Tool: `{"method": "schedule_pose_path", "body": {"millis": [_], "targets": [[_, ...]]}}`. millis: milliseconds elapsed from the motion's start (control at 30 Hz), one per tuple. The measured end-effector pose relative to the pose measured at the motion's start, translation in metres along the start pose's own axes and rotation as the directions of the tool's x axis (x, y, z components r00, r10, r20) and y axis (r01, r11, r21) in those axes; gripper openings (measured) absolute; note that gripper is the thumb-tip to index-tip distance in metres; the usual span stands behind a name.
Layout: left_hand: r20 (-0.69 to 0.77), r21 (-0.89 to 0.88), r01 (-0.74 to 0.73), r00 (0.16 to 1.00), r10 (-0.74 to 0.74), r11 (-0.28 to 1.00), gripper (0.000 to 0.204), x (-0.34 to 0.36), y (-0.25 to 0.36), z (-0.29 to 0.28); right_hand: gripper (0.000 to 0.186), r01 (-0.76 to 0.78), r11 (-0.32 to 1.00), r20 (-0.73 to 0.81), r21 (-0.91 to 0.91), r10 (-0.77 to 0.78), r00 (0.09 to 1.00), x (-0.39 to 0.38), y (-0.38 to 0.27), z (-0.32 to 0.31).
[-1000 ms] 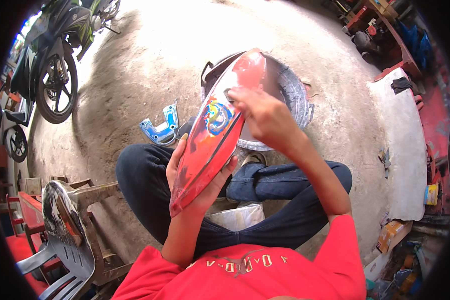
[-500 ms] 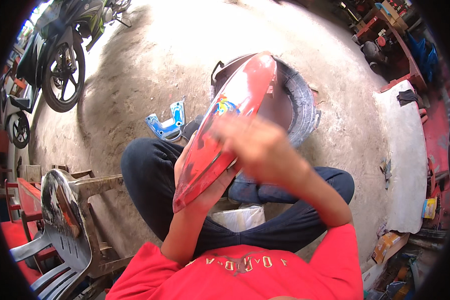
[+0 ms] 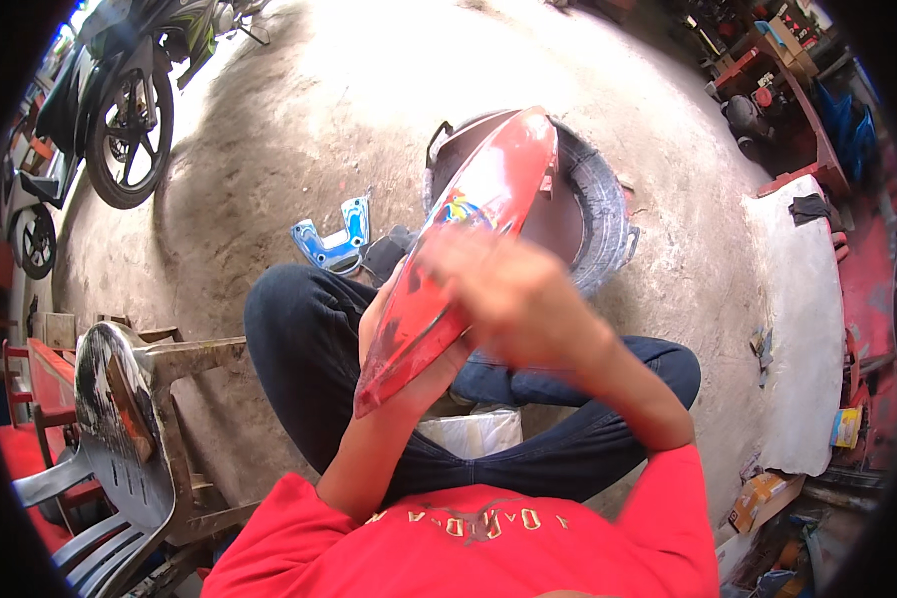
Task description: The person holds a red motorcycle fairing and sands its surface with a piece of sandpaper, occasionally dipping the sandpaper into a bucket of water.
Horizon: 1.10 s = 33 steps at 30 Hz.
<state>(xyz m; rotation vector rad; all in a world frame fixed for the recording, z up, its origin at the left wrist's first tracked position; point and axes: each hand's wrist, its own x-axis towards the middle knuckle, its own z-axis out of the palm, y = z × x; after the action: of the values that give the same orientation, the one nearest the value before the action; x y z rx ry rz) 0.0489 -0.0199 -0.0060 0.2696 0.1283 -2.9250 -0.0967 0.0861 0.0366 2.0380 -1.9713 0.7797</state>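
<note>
A long, glossy red motorcycle body panel (image 3: 498, 174) lies slanted over my lap, its tapered lower end toward me. It bears a small colourful decal, with dark scuffed streaks nearer me. My left hand (image 3: 431, 384) supports it from below, thumb side along the left edge and fingers partly hidden underneath. Over the middle of the panel is my right hand (image 3: 513, 294), its fingers smeared by motion; whether anything is in them is hidden. Beyond my legs, the far end of the panel hangs over a round grey tub (image 3: 603, 209) that shows a brownish inside.
A blue-and-white plastic part (image 3: 334, 244) lies on the concrete floor left of the tub. A worn plastic chair (image 3: 135, 419) stands at my left, a parked motorcycle (image 3: 130, 130) farther off. Between my legs sits a white block (image 3: 473, 434). At right is a pale slab (image 3: 797, 329).
My right hand has moved slightly left and is still blurred over the panel. The panel's near end sits a little higher and farther right in view. My left hand keeps its hold.
</note>
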Motion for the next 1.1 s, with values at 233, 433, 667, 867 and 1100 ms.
{"method": "schedule_pose_path", "body": {"millis": [233, 433, 667, 867, 1100], "targets": [[-0.003, 0.041, -0.013, 1.000, 0.013, 0.999, 0.045, 0.000, 0.005, -0.002, 0.030, -0.293, 0.956, -0.050, 0.013, 0.293, 0.955, -0.008, 0.023, 0.002], [0.071, -0.084, 0.044, 0.997, -0.038, 0.995, 0.060, 0.000, 0.008, -0.001, 0.034, -0.082, 0.997, -0.070, -0.003, 0.081, 0.994, -0.021, 0.000, 0.004], [-0.029, -0.033, 0.001, 1.000, -0.002, 0.999, 0.064, -0.002, 0.009, -0.002, 0.038, -0.010, 1.000, -0.018, 0.015, 0.010, 1.000, -0.032, -0.008, 0.002], [0.077, -0.023, 0.053, 0.996, -0.051, 0.998, 0.067, -0.001, 0.011, -0.002, 0.034, -0.362, 0.928, -0.157, -0.095, 0.345, 0.926, -0.039, 0.028, 0.009], [0.107, -0.050, -0.016, 0.994, 0.021, 0.999, 0.070, -0.003, 0.010, -0.001, 0.035, -0.181, 0.976, -0.165, -0.120, 0.160, 0.973, -0.038, 0.023, 0.011]]}}
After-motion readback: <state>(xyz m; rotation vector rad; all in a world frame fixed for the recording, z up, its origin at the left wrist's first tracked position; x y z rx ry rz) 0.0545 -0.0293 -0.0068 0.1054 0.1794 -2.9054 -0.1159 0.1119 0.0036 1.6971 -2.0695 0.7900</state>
